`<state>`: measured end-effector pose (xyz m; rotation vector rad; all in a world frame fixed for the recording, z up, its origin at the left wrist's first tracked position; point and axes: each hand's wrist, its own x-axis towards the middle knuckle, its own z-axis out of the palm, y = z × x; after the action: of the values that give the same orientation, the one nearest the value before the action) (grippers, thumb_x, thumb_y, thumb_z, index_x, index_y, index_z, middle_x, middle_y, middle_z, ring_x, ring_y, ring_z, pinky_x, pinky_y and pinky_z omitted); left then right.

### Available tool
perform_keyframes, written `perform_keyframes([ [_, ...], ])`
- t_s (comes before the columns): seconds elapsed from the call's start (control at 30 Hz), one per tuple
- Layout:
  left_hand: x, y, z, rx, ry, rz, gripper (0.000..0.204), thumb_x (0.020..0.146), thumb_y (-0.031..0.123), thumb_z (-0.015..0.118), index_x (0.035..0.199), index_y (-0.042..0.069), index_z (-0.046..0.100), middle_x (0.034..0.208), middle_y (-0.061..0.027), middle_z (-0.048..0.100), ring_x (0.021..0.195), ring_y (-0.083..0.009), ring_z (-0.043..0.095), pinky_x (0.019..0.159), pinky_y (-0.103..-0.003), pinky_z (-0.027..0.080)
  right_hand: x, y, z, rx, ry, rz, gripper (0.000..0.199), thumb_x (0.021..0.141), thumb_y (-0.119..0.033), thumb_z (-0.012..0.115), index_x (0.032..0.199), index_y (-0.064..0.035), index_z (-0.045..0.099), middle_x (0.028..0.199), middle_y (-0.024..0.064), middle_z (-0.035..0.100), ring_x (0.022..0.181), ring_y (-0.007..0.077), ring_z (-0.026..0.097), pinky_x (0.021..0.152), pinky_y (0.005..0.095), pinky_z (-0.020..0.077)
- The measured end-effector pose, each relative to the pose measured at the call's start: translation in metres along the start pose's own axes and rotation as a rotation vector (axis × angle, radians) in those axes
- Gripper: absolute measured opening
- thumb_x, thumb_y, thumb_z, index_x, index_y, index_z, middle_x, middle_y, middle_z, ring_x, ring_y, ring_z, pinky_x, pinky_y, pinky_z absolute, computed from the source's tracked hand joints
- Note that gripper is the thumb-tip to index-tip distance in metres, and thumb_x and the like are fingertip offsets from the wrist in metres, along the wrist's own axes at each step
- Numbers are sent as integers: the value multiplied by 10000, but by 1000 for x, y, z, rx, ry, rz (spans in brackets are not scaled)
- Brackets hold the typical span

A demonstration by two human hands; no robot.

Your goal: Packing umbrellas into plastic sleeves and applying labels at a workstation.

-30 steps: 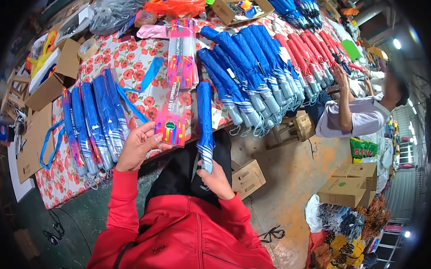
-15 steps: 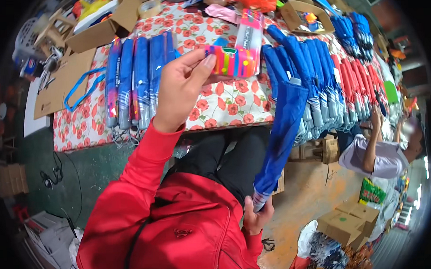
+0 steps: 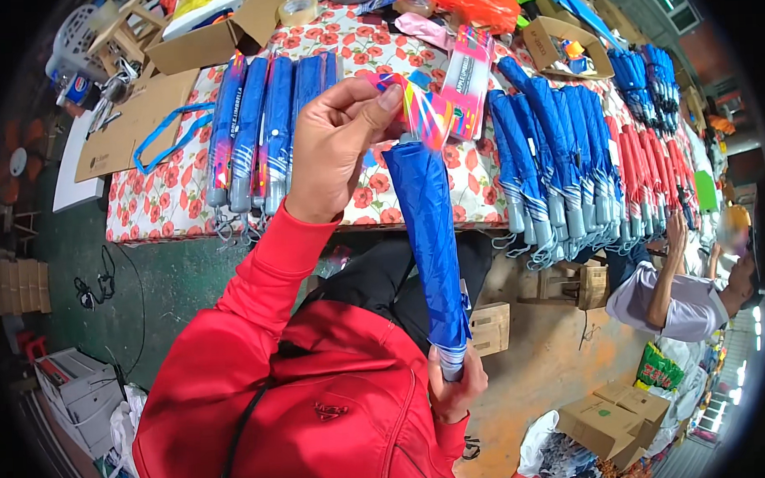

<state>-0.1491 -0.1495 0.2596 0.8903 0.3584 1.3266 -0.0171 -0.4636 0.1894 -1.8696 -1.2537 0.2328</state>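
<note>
My left hand (image 3: 345, 139) pinches a bright multicoloured clear plastic sleeve (image 3: 424, 115) between thumb and fingers above the table edge. My right hand (image 3: 458, 392), low in front of my body, grips a folded blue umbrella (image 3: 429, 246) by its handle end. The umbrella slants up and away, its far tip just below the sleeve's lower edge. Whether the tip is inside the sleeve cannot be made out. Beyond it lies a stack of similar printed sleeves (image 3: 469, 76) on the flowered tablecloth (image 3: 381, 193).
Several sleeved blue umbrellas (image 3: 248, 134) lie left. On the right are rows of bare blue umbrellas (image 3: 556, 140) and red umbrellas (image 3: 645, 162). Cardboard boxes (image 3: 215, 38) stand at the back left. A co-worker in a pale shirt (image 3: 667, 296) is at the right.
The umbrella's far end has swung left, from beside the row of blue umbrellas to just under the sleeve. The sleeve now hangs more tilted in my left hand. The view has shifted slightly.
</note>
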Motion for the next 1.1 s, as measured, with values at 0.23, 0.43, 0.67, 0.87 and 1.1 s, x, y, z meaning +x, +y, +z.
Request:
perform_keyframes([
  [0.23,-10,9,7,272,65,74,126,924,98,723,964,-16,687,854,-77,717,730,-79,653,698,-202,557,-4,3,6,-4,10,-26,401,739,-69,786,1106,27,656,918,174,719,684,272,654,650,332,525],
  [0.43,-4,5,-2,286,172,127,156,922,137,735,958,-10,696,868,-73,721,713,-70,630,669,-192,535,-10,-3,5,13,-16,-48,387,735,-71,786,1089,25,663,895,169,712,666,274,641,635,337,522],
  [0.67,-13,0,-12,306,96,18,182,937,168,723,971,-10,696,857,-69,717,706,-65,623,633,-182,508,-5,-2,4,-26,0,-39,377,727,-68,787,1075,18,668,866,159,701,643,275,623,618,339,513],
  [0.87,-9,4,-20,256,50,-50,194,955,186,701,970,-8,694,824,-52,707,673,-61,602,616,-184,494,-4,8,4,-83,3,-68,445,701,-58,784,1124,3,662,928,147,709,670,280,631,628,340,518],
  [1.1,-7,9,-39,215,41,-190,232,973,197,675,1036,-25,702,806,-38,691,675,-65,582,624,-190,491,1,8,2,-140,0,-103,523,665,-49,775,1173,-8,656,1002,135,721,707,283,647,645,340,526],
])
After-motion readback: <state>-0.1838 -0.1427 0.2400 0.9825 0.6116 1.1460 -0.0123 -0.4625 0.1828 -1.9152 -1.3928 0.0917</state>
